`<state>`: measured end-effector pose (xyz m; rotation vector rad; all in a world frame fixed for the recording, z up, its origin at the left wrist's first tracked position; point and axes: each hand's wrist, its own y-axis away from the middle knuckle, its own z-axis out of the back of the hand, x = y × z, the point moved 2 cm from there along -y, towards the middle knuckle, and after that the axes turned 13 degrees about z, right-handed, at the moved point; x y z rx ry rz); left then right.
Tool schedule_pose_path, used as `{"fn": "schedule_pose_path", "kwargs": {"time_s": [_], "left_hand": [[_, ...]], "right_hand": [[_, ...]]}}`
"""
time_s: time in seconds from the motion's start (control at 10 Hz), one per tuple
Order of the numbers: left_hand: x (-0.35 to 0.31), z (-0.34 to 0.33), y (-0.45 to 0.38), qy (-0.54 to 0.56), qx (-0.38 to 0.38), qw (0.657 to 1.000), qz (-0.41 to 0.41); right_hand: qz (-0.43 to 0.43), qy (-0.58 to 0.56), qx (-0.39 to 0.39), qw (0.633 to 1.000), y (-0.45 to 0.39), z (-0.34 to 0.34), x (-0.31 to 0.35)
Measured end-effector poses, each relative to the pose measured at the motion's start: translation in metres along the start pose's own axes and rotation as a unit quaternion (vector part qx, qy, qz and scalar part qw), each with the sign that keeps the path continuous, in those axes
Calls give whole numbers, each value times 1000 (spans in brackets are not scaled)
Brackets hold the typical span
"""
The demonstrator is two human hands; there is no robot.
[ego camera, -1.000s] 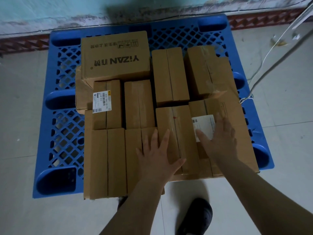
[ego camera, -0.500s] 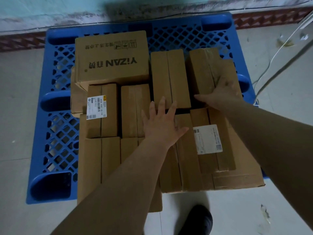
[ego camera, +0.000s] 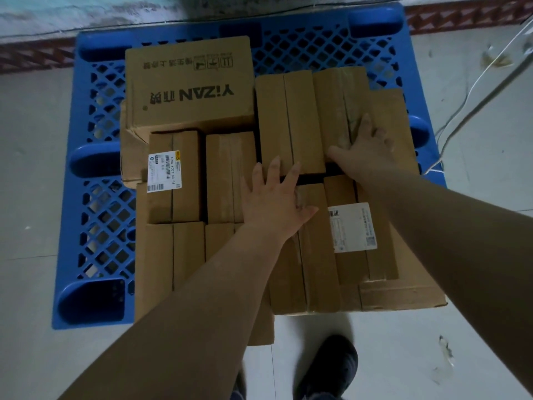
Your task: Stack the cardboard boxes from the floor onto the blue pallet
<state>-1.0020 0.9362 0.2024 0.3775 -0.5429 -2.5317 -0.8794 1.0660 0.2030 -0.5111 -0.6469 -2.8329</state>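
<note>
Boxes (ego camera: 227,177) on blue pallet (ego camera: 95,215) (both hands' fingers (ego camera: 274,171) spread flat on top)

One view only — a head-worn wide-angle camera, looking steeply down and forward, close over the pallet (ego camera: 86,197) and its boxes (ego camera: 288,122). Both forearms enter from the bottom edge — the wall (ego camera: 86,13) lies along the top.

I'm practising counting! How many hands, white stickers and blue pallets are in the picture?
Hands: 2 (left hand, right hand)
White stickers: 2 ()
Blue pallet: 1
Total: 5
</note>
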Motion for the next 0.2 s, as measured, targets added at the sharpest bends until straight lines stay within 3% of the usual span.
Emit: {"fn": "schedule_pose_path", "kwargs": {"time_s": [0.2], "left_hand": [[15,38,27,64,-25,997,34]], "right_hand": [[140,8,13,990,25,29,34]]}}
